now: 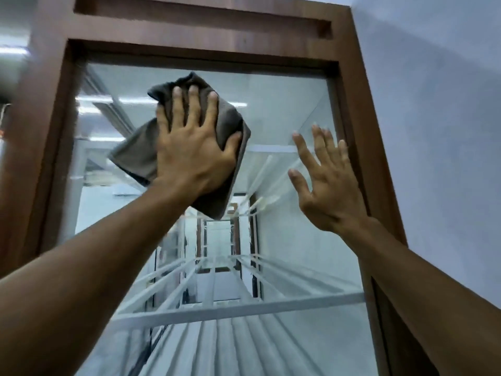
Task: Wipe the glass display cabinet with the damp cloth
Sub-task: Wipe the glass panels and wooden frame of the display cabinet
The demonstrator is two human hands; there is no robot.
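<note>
Mid-wipe: left hand (189, 147) pressing, not clenching, cloth (141, 156) high on cabinet glass (284, 240); right hand (325, 185) empty, splayed alongside; lower glass probably still undone.

head view, close, angled up at the glass cabinet (284, 267)

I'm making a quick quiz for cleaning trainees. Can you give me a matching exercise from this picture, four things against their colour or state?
Column 1:
1. cloth
2. left hand
3. right hand
4. cabinet frame

Column 2:
A. brown wood
B. open, fingers spread, holding nothing
C. dark grey, pressed against the glass
D. flat on the cloth

Pairs: 1-C, 2-D, 3-B, 4-A
</note>
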